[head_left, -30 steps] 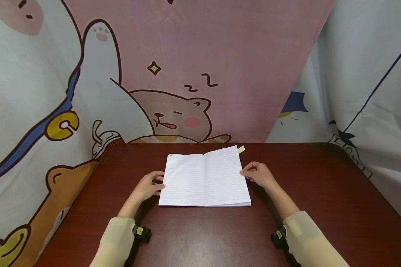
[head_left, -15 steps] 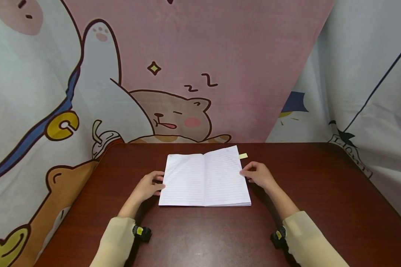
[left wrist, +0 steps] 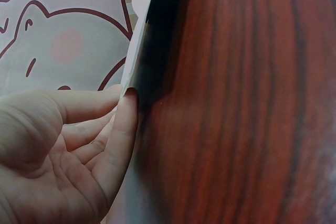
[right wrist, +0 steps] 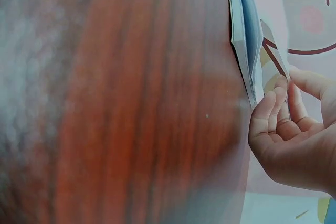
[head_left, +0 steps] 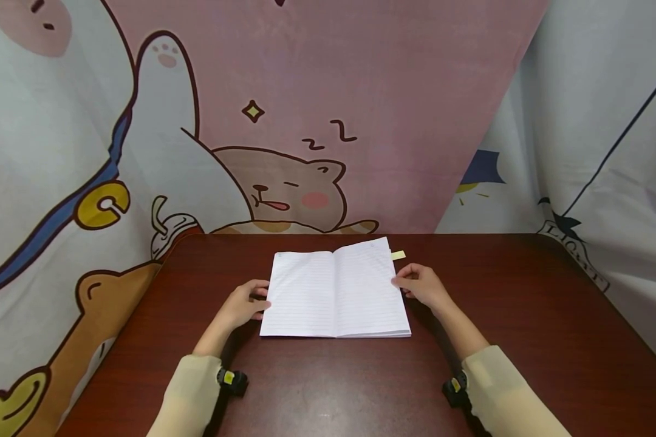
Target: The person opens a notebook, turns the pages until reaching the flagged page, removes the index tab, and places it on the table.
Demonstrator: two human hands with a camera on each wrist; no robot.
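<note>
From where I stand, an open white paper notebook with lined pages [head_left: 306, 297] is spread over the far half of a glossy reddish-brown wooden table [head_left: 333, 388], between a person's two hands. I can't tell how much of it rests on the wood. The left hand [head_left: 245, 304] pinches its left edge, thumb and finger meeting narrowly on the paper. The right hand [head_left: 423, 285] holds the right side, fingertips closed on the page edge; seen from that wrist, a curved leaf stands apart from the thicker stack of pages, with a gap between them. Just beyond the right hand, a small pale yellow paper tab [head_left: 398, 255] juts out past the right-hand page, near its far corner. That page slants up higher at the far end than the left one. Each forearm wears a cream fabric sleeve [head_left: 191, 394], with a small black boxy device [head_left: 233, 383] at each wrist. Behind the table hangs a pink and white cloth backdrop [head_left: 415, 121], printed with a brown cartoon animal [head_left: 300, 188], its eye closed
</note>
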